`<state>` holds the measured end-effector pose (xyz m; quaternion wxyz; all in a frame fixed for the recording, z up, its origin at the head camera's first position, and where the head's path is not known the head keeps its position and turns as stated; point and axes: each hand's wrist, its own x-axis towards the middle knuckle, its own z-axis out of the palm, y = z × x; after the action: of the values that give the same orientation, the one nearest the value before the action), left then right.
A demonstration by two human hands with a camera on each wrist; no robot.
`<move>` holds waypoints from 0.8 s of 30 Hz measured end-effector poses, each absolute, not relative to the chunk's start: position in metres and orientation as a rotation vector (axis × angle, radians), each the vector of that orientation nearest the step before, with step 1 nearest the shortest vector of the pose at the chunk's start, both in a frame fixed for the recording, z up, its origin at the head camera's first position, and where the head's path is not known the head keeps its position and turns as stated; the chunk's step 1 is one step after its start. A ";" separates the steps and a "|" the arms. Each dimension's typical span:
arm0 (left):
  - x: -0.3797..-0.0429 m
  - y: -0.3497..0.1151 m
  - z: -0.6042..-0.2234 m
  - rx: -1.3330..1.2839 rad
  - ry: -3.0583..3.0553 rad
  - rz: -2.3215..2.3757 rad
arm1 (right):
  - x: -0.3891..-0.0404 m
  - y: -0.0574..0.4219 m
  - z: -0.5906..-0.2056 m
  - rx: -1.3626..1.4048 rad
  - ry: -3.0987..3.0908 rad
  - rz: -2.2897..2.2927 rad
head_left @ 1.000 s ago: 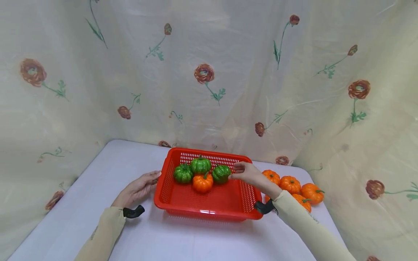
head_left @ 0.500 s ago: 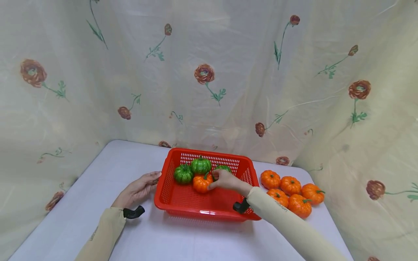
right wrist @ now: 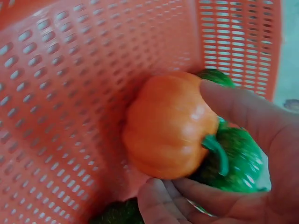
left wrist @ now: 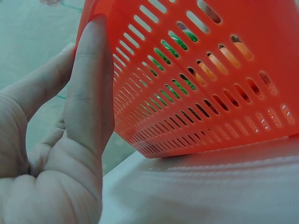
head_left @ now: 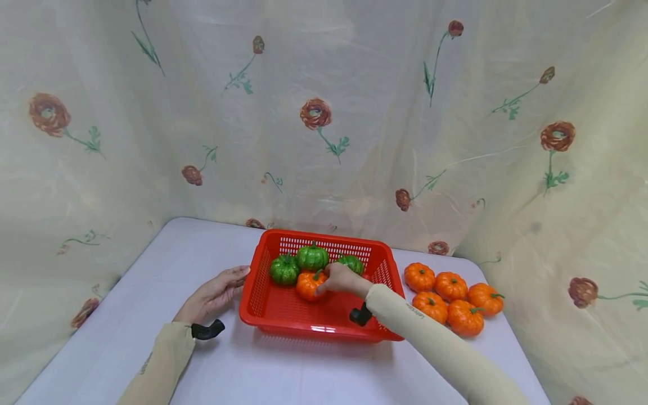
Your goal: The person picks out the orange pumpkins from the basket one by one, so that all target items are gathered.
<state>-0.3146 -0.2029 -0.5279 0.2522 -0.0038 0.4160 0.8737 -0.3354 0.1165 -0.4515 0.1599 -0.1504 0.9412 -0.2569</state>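
Note:
A red plastic basket (head_left: 324, 332) with slotted walls stands on the table. Inside it are an orange toy pumpkin (head_left: 306, 286) and three green ones: a left one (head_left: 284, 271), a back one (head_left: 312, 257) and a right one (head_left: 351, 263), partly hidden behind my right hand. My right hand (head_left: 345, 279) reaches in and holds the orange pumpkin (right wrist: 166, 126), thumb on one side and fingers on the other. At the left wall, my left hand (head_left: 219, 289) pinches the basket's rim; in the left wrist view its thumb (left wrist: 86, 88) lies along the outer wall.
Several orange pumpkins (head_left: 450, 287) sit grouped on the white table (head_left: 283, 377), right of the basket. A flowered curtain (head_left: 364, 185) hangs behind the table and along its sides. Each wrist carries a black strap mount (head_left: 207, 329).
My right hand has moved left into the basket and taken hold of the orange pumpkin, which has shifted slightly left. The right green pumpkin sits a little farther back. My left hand stays put.

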 end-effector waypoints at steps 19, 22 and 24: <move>-0.310 -0.206 -0.530 -0.124 1.120 2.396 | -0.335 0.114 -0.464 -0.330 2.595 -0.941; -0.310 -0.206 -0.529 -0.115 1.088 2.399 | -0.331 0.116 -0.459 -0.344 2.622 -0.892; -0.310 -0.206 -0.529 -0.092 1.075 2.398 | -0.330 0.118 -0.457 -0.361 2.643 -0.827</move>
<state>-0.3101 -0.2057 -0.5287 0.2533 -0.0338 0.3955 0.8822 -0.3299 0.1183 -0.4568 0.1733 -0.1273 0.9320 -0.2917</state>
